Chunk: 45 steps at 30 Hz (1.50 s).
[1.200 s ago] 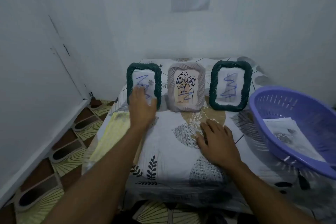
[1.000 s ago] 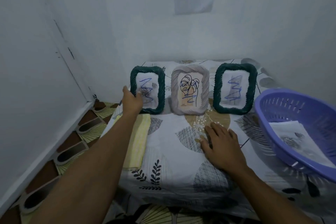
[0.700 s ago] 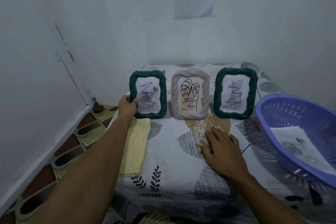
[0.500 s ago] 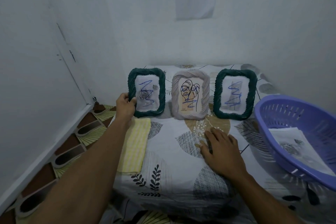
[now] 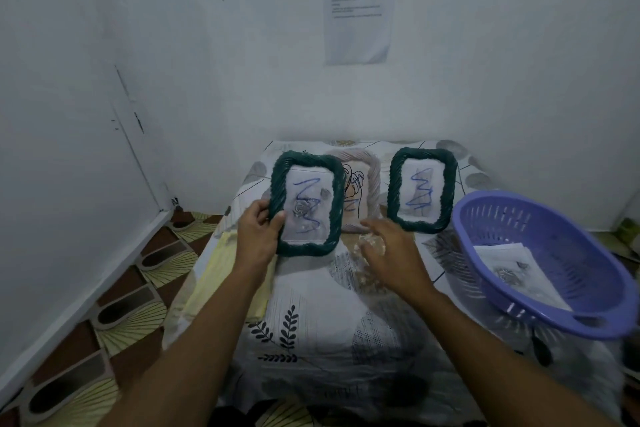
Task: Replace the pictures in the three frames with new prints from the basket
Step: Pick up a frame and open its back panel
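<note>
Green woven-rim frame (image 5: 305,248), its white print (image 5: 308,198) scribbled with a blue zigzag, is held up by the left hand (image 5: 258,236), thumb on the front and fingers curled round the left edge; the blurred right hand (image 5: 389,251) hovers just beside it, fingers loosely spread, holding nothing. Beyond that hand stand a grey frame (image 5: 365,191) and another green frame (image 5: 420,189), with a purple basket (image 5: 575,253) of prints (image 5: 512,269) to its right, on a leaf-patterned worktop (image 5: 311,302). White walls (image 5: 207,62) carry one sheet (image 5: 358,7), text unreadably small.
</note>
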### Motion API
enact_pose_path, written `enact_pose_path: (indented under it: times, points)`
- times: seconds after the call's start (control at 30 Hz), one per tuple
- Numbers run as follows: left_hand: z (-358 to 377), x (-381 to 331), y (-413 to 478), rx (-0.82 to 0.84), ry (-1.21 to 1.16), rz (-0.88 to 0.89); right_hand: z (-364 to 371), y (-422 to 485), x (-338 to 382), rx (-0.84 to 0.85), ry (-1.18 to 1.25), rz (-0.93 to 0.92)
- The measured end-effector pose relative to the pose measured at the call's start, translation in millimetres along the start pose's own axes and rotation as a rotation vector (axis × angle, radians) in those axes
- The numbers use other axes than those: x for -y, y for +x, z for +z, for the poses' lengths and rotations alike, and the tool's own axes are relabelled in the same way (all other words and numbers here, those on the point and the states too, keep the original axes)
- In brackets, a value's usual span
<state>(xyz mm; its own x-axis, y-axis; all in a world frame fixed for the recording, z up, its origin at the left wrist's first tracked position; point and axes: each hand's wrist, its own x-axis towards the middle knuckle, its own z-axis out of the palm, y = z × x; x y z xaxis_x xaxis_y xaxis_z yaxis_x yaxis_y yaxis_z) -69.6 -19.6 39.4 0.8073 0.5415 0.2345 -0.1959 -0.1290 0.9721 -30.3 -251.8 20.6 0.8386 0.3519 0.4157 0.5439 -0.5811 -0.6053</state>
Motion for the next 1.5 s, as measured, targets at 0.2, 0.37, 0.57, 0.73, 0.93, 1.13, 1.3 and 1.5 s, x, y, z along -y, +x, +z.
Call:
enact_pose_path:
  times: [0.2, 0.37, 0.57, 0.73, 0.93, 1.13, 1.3, 1.5]
  points:
    - [41.3, -10.6, -37.4, 0.131, 0.189, 0.234, -23.2, 26.9, 58.1, -0.188, 0.371, 0.143]
    - [64.2, -19.0, -60.3, 0.126, 0.400, 0.469, -35.3, 38.2, 76.2, -0.270, 0.528, 0.292]
    - [63.7, -35.7, -65.7, 0.182, 0.465, 0.604, -54.9, 40.8, 64.6, -0.307, 0.607, 0.343]
    - [55.9, -60.9, -44.2, 0.009, 0.366, 0.512, -70.7, 34.8, 48.6, -0.292, 0.680, 0.271]
    - [49.8, -54.0, -30.5, 0.128, 0.474, 0.233, -70.7, 27.1, 29.0, -0.249, 0.733, 0.309]
    - [50.3, -47.5, -33.4, 0.272, 0.199, 0.063, -68.9, 16.0, 22.9, -0.175, 0.807, 0.361]
    - [58.2, -39.6, -38.8, 0.001, 0.270, 0.213, -53.6, 6.1, 23.5, -0.217, 0.744, 0.351]
    - [62.1, -32.3, -43.2, -0.020, 0.227, 0.262, -37.2, -1.3, 23.5, -0.379, 0.559, 0.294]
